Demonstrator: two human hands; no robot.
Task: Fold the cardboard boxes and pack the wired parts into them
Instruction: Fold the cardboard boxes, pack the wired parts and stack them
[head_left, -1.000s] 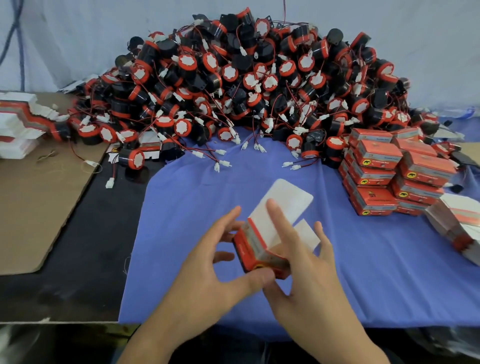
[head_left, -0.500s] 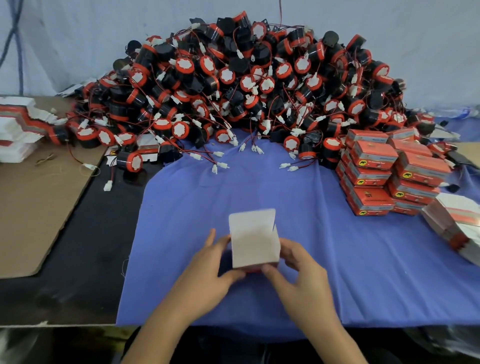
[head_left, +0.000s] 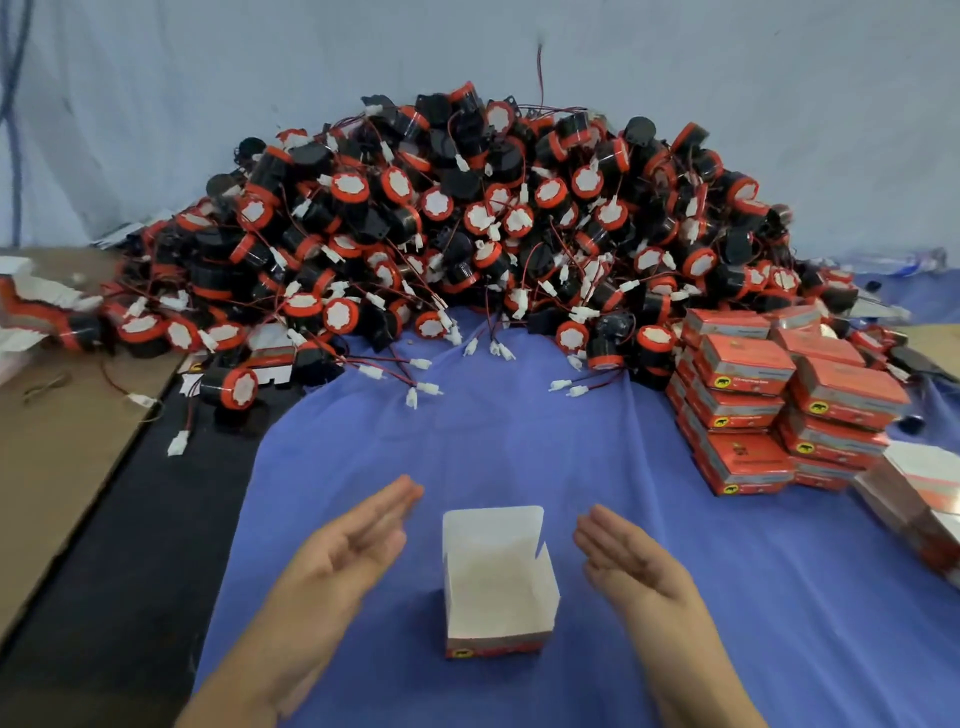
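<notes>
A blue cloth (head_left: 519, 457) lies spread under the left hand (head_left: 343, 551) and the right hand (head_left: 623, 561). Left of the left hand the surface (head_left: 156, 519) shows bare and black, with a brown cardboard sheet (head_left: 67, 457) further left. Far beyond both hands hangs a pale grey-blue backdrop (head_left: 727, 78), softly and evenly lit.

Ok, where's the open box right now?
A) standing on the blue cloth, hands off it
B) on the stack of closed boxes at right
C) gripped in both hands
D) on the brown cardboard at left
A: the box stands on the blue cloth with its top flap up, while the left hand and right hand are open on either side, apart from it.
</notes>
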